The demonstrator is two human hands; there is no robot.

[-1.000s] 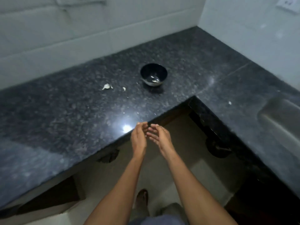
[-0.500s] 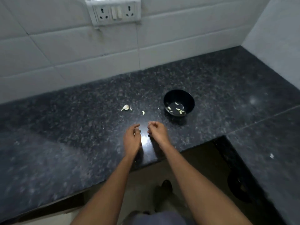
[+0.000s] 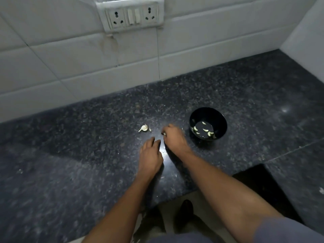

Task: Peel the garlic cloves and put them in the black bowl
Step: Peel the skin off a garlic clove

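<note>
Black granite worktop carries everything; no writing can be read anywhere. Right of centre, the black bowl holds several peeled cloves. Left of it the right hand curls its fingers down at a small dark bit on the stone; whether it pinches it I cannot tell. An unpeeled garlic piece lies further left. Lower down, the left hand rests with fingers loosely together, holding nothing.

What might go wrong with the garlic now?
The right hand reaches down close beside the black bowl, so it might bump it and spill the peeled cloves. The unpeeled garlic piece lies loose on the dark counter, so the left hand might knock it away.
</note>
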